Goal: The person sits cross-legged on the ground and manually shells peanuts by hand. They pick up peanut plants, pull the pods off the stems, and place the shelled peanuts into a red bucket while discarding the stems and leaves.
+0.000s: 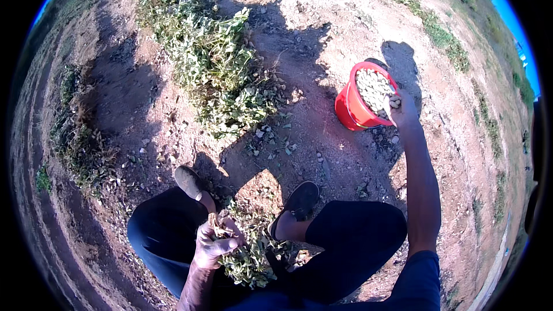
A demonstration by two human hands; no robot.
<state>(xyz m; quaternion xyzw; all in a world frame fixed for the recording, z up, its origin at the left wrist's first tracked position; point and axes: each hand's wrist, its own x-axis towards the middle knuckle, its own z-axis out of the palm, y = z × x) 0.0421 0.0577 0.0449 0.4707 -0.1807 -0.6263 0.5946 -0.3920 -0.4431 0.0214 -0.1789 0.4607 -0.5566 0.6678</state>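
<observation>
My left hand (pixel 214 244) grips a bunch of uprooted, wilting peanut plants (pixel 250 259) by the stem and root end, between my knees. My right arm reaches out to a red plastic bucket (pixel 352 106), which looks tilted in this view. At the bucket's near right rim, my right hand (pixel 402 108) holds a few peanuts in their shells (pixel 395 102), palm turned up. Pale unshelled peanuts (pixel 372 86) fill the bucket close to its rim. A thin wire handle hangs down against the bucket's side.
A large heap of peanut plants (pixel 216 65) lies ahead, slightly left. Another row of pulled plants (pixel 82 147) stretches along the left. My shoes (pixel 302 198) rest on dry, stony soil (pixel 298 147) with scattered leaves. Low green weeds (pixel 436 30) grow at the upper right.
</observation>
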